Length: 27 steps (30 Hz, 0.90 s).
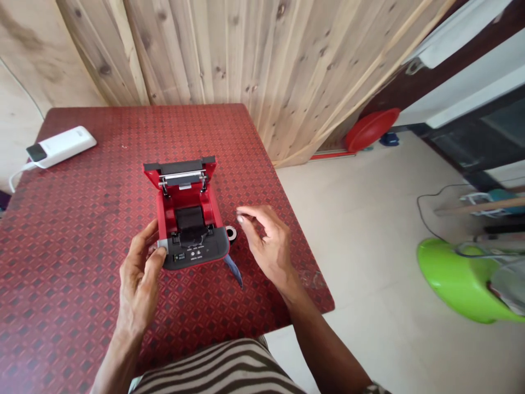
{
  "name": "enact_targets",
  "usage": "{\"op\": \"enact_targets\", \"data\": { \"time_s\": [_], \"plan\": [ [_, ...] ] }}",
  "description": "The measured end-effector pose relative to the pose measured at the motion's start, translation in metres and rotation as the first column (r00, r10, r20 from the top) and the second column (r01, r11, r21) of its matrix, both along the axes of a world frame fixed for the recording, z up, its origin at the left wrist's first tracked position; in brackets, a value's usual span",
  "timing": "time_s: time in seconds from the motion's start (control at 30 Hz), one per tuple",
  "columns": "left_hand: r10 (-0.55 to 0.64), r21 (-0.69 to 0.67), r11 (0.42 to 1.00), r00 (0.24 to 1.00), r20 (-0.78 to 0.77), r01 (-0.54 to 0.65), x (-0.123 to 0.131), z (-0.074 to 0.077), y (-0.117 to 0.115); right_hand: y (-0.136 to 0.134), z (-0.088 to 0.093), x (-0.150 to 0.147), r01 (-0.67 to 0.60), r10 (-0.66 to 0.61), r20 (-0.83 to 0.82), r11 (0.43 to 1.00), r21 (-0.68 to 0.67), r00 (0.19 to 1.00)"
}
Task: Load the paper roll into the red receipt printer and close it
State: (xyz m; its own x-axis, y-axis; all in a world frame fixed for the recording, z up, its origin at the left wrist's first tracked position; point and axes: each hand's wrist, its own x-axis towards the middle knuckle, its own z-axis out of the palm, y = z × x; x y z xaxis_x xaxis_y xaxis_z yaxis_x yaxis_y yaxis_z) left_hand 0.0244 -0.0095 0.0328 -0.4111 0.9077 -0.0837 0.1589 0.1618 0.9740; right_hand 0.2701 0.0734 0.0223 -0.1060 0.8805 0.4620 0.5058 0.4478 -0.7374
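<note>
A small red and black printer (192, 216) stands on the table with its lid (180, 174) raised. A black roll or sheet (190, 219) lies in its red bay, its ragged edge over the dark front panel. My left hand (141, 273) grips the front left corner, thumb on top and fingers along the side. To the right of the printer, my right hand (268, 241) is above the table, thumb and forefinger tips pinched close together; whether anything is between them cannot be made out. A small black roll with a pale core (231, 234) and a dark blue strip (233, 271) lie beside the printer.
The red patterned table (102, 230) ends at the right above a pale floor. A white power bank (68, 146) with a cable lies at the far left. Wooden planks (229, 60) rise behind. On the floor are a green plastic item (455, 279) and a red basin (371, 128).
</note>
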Motion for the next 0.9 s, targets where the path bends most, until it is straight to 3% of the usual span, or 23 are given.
{"op": "enact_targets", "data": {
  "time_s": [0.1,0.17,0.23,0.3,0.4,0.53,0.67,0.77,0.83,0.9],
  "plan": [
    [-0.054,0.089,0.994,0.994,-0.098,0.063,-0.004,-0.011,-0.001,0.018,0.036,-0.023,-0.281,0.26,0.18,0.954,0.103,0.949],
    [-0.066,0.164,0.982,0.981,-0.18,0.096,-0.005,-0.02,-0.001,0.032,0.053,-0.048,-0.443,0.411,0.432,0.896,-0.028,0.803],
    [-0.059,0.228,0.967,0.966,-0.25,0.118,-0.006,-0.028,0.0,0.044,0.063,-0.075,-0.459,0.47,0.651,0.865,-0.203,0.596],
    [-0.05,0.266,0.955,0.954,-0.294,0.132,-0.005,-0.033,0.001,0.051,0.068,-0.097,-0.422,0.48,0.74,0.859,-0.289,0.47],
    [-0.063,0.272,0.951,0.951,-0.302,0.149,-0.005,-0.035,0.001,0.055,0.071,-0.114,-0.383,0.465,0.774,0.87,-0.31,0.43],
    [-0.068,0.244,0.961,0.966,-0.25,0.131,-0.006,-0.036,0.0,0.058,0.071,-0.114,-0.379,0.468,0.797,0.866,-0.327,0.382],
    [-0.081,0.228,0.964,0.971,-0.225,0.134,-0.006,-0.037,0.001,0.056,0.073,-0.109,-0.379,0.465,0.797,0.867,-0.322,0.386],
    [-0.072,0.213,0.97,0.974,-0.214,0.119,-0.006,-0.035,0.001,0.047,0.082,-0.099,-0.409,0.458,0.769,0.869,-0.28,0.447],
    [-0.077,0.201,0.972,0.976,-0.202,0.118,-0.007,-0.033,0.002,0.04,0.091,-0.081,-0.444,0.441,0.692,0.875,-0.191,0.571],
    [-0.089,0.188,0.974,0.978,-0.188,0.125,-0.007,-0.031,0.002,0.036,0.098,-0.056,-0.452,0.423,0.509,0.889,-0.072,0.75]
  ]
}}
